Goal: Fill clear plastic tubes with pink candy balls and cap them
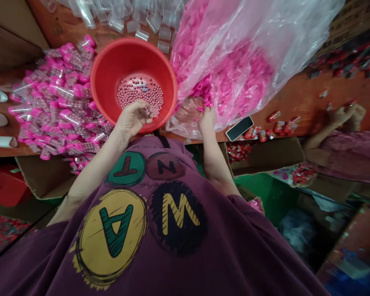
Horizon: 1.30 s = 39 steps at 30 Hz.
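My left hand (133, 118) is over the near rim of a red plastic bowl (103, 65), its fingers curled around a small clear tube (155, 111) that is partly hidden. Small pink beads (138, 88) cover the bottom of the bowl. At the mouth of a clear plastic bag (283, 37), my right hand (206, 120) has its fingertips closed on a bright pink cap (200, 109). Many more pink caps (249, 82) fill the bag, some spilling by its opening.
Left of the bowl lies a heap of bead-filled tubes with pink caps (64, 102). Clear tubes (154, 22) lie behind the bowl. A phone (239, 128) and small red pieces (279, 126) are to the right, with another person's hands (348, 114) farther off.
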Available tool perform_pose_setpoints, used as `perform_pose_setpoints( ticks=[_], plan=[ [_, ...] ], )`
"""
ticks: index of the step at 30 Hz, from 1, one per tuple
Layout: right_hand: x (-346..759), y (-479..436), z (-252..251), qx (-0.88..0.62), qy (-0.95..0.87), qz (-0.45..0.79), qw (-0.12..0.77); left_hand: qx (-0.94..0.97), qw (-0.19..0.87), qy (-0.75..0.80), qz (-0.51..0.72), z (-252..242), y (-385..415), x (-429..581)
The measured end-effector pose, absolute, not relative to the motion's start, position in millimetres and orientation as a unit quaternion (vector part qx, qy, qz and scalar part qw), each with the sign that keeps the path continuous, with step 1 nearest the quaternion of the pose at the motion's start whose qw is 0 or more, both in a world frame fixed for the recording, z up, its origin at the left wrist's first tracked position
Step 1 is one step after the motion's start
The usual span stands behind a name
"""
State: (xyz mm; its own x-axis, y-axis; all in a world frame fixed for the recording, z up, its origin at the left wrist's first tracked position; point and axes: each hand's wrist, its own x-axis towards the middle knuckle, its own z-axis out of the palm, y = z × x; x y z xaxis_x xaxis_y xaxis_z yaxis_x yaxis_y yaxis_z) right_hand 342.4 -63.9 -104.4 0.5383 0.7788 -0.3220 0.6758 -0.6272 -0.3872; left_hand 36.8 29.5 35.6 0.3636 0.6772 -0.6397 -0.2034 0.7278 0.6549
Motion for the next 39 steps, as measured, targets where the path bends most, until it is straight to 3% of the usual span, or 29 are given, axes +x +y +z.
perform_pose_setpoints(
  ticks=[6,8,13,16,22,29,34,39],
  plan=[
    [346.7,-42.6,-113.5,-0.864,-0.435,0.234,0.093,0.225,0.79,0.493,0.286,29.2,32.4,32.9],
    [344.3,-39.3,-106.5,-0.862,-0.409,0.247,0.167,0.206,0.79,0.493,0.3,25.9,30.9,29.1],
    [297.6,-36.0,-60.4,-0.753,-0.307,0.376,0.444,0.186,0.821,0.441,0.31,20.7,22.9,35.4],
    [251.5,-38.2,-30.0,-0.658,-0.369,0.414,0.509,0.171,0.83,0.436,0.302,16.3,20.1,45.4],
    [209.9,-43.6,-2.2,-0.599,-0.523,0.386,0.468,0.187,0.815,0.443,0.323,8.8,23.0,49.1],
    [216.7,-41.8,-4.8,-0.638,-0.398,0.491,0.44,0.224,0.828,0.399,0.326,19.5,26.8,52.8],
    [223.0,-33.5,7.1,-0.657,-0.375,0.397,0.52,0.232,0.821,0.41,0.322,25.7,31.3,56.0],
    [221.5,-24.3,31.9,-0.606,-0.384,0.472,0.512,0.225,0.827,0.399,0.327,34.5,34.4,62.7]
  ],
)
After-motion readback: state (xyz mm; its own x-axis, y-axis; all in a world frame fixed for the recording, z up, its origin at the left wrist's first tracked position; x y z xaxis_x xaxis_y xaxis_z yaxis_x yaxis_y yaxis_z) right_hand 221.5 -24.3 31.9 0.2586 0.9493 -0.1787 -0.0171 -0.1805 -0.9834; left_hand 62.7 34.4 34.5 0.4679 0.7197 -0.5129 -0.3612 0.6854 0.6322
